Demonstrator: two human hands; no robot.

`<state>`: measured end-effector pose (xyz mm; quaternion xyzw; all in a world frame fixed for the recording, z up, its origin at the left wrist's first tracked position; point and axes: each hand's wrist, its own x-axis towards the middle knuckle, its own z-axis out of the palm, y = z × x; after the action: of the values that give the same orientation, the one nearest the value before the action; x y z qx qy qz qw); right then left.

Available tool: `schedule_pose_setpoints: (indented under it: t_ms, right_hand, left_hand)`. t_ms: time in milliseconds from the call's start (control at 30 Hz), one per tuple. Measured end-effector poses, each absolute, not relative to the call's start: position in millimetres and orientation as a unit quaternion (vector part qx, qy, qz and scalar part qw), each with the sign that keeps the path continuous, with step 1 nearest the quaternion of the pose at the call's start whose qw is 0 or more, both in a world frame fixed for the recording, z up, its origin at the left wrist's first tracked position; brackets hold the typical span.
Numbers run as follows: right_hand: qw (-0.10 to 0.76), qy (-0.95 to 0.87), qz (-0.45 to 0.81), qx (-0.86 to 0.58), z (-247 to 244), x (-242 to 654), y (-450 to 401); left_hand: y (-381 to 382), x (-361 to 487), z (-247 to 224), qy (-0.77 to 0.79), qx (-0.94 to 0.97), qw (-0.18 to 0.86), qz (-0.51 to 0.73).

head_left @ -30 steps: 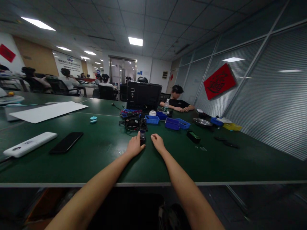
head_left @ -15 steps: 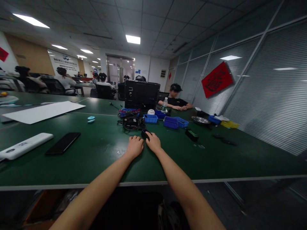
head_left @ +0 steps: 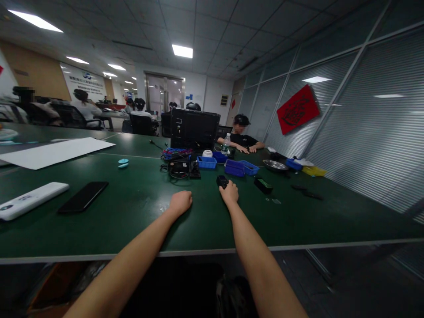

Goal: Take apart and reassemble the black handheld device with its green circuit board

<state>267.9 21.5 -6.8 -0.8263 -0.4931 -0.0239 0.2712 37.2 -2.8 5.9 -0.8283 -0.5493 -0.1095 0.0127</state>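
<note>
Ceiling panels light a dim office, and its dark green tabletop stretches across my feed, with the back of a black flat monitor standing at the far side. From my remote seat, I see the small black boxy device on the near side of the dark blue plastic bin, left of the black box with a green top.

My right hand is at the near right edge of the device, its fingers partly bent and closed around it. Half a second ago that hand was on the device just beside my left hand; now both hand and device have shifted right, leaving bare tabletop between the two hands. A second ago it was my left hand on the device, with the right one apart.

My left hand's fingers are now curled in a loose fist near the tabletop; I cannot tell whether anything is inside it.

Across from me, the seated person in a black cap and black shirt had both hands close together in the earlier frames; now they lie farther apart.
</note>
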Motion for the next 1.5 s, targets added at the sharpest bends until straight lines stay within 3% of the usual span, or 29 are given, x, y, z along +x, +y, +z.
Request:
schedule_pose_setpoints:
  t_ms: [267,533,667,867,1267,1500]
  right_hand:
    - [0.269,-0.484,-0.008,-0.833,-6.3,265.0,22.5]
    - [0.428,-0.416,-0.051,-0.800,13.8,263.0,10.7]
    - [0.472,-0.472,-0.020,-0.744,19.9,260.8,6.8]
    - [0.414,-0.580,0.061,-0.699,11.1,241.6,8.6]
    - [0.208,-0.573,0.038,-0.792,15.2,238.5,5.2]
    - [0.225,-0.628,-0.061,-0.743,21.9,232.1,-8.3]
  left_hand:
    - [-0.9,35.0,7.0,-0.543,-0.835,-0.002,-0.085]
    - [-2.3,35.2,7.5,-0.558,-0.825,-0.012,-0.090]
    - [-2.1,34.8,6.9,-0.552,-0.828,-0.011,-0.095]
    - [-1.8,35.6,6.2,-0.554,-0.826,-0.011,-0.099]
    - [-3.6,36.7,7.7,-0.557,-0.825,-0.009,-0.100]
    - [-5.0,36.6,9.6,-0.562,-0.821,-0.020,-0.100]
